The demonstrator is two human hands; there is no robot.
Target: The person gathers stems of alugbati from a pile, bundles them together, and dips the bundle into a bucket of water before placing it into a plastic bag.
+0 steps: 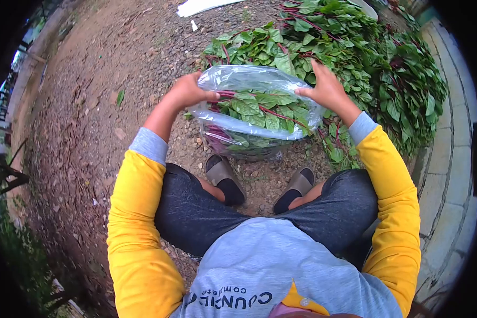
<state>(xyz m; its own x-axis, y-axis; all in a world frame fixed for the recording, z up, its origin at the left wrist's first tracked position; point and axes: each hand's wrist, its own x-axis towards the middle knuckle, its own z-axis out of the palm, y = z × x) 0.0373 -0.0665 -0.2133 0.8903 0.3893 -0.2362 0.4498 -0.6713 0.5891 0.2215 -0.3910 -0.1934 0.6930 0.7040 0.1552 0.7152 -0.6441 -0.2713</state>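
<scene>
A clear plastic bag (238, 126) lies open on the ground in front of my feet. Inside it are leafy greens (270, 108) with purple-red stems. My left hand (190, 91) is at the bag's left rim, its thumb over the stems and its other fingers partly hidden. At the right rim is my right hand (327, 89), its thumb on the edge by the leaves and its forefinger stretched up and apart. Just beyond the bag, a large heap of the same greens (355, 58) spreads to the right.
Gravelly soil (100, 127) extends on the left, with a loose leaf (120, 97) on it. A white sheet-like object (204, 5) lies at the top. Concrete blocks (442, 159) form an edge along the right. My sandalled feet (226, 177) are close below the bag.
</scene>
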